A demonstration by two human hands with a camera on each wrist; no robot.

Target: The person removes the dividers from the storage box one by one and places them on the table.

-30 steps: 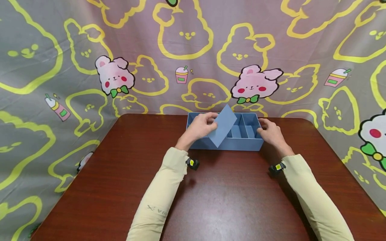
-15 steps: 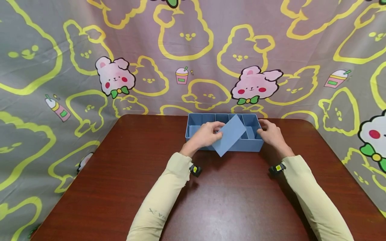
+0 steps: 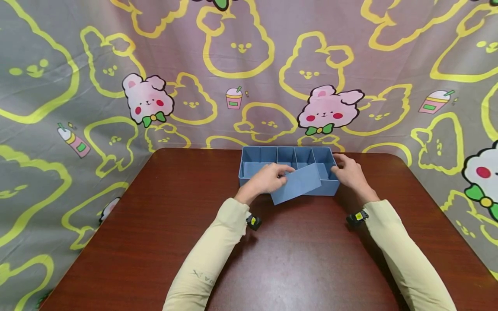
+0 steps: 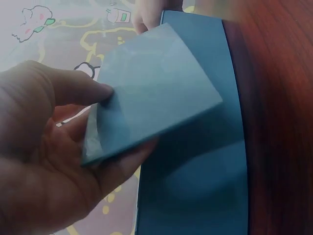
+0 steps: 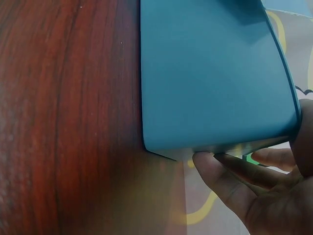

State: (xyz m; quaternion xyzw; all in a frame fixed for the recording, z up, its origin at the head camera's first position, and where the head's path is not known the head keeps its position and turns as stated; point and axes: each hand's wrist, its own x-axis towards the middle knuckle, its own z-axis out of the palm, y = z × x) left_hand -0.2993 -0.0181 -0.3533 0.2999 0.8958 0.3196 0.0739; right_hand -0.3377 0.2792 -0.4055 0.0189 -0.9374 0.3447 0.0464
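Note:
My left hand [image 3: 268, 178] pinches a flat blue rectangular divider panel [image 3: 297, 183] between thumb and fingers. In the left wrist view the thumb lies on the upper face of the panel [image 4: 151, 83], and fingers support it from below. The panel is tilted in front of a long blue divider box [image 3: 328, 186], hiding part of its front wall and compartments. At the box's right end, my right hand [image 3: 351, 170] grips the end wall, with the thumb at the rim. The right wrist view has the fingers [image 5: 227, 183] against the outside of that wall.
The box stands near the back edge of a dark reddish-brown wooden table [image 3: 183, 207]. Upright partitions split its inside into several compartments, the leftmost being the widest. A cartoon-printed curtain [image 3: 253, 90] hangs close behind and along both sides.
The divider panel has come down and toward me, swinging from steeply upright to flatter and pointing right. My left hand moved right and down with it. The right hand stays at the box end.

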